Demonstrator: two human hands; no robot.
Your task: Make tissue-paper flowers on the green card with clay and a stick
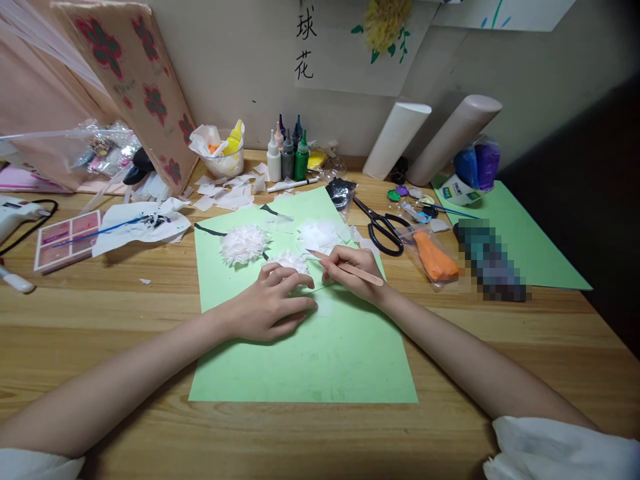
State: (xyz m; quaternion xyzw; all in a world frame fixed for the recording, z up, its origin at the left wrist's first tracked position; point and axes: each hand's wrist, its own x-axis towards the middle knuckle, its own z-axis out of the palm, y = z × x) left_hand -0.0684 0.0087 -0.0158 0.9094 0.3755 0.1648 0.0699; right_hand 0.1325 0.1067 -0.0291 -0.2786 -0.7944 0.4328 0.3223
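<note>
A light green paper sheet (300,363) lies on the wooden table, carrying ruffled white paper flowers. One flower (244,245) is at the left, another (324,235) at the upper right, and a third (289,260) is partly behind my left hand. Dark stem strips (210,231) are on the sheet. My left hand (273,303) rests on the sheet with its fingers curved and apart. Near its fingertips is a small pale paper piece (323,305). My right hand (353,270) grips a wood-coloured pencil (363,273), its dark tip pointing left over the upper-right flower.
Black-handled scissors (385,230) and bagged orange clay (435,259) lie to the right. Paint bottles (287,157), white paper scraps (227,193) and a clear cup (220,160) stand or lie behind. At left are a palette (67,240) and a stained tissue (143,227).
</note>
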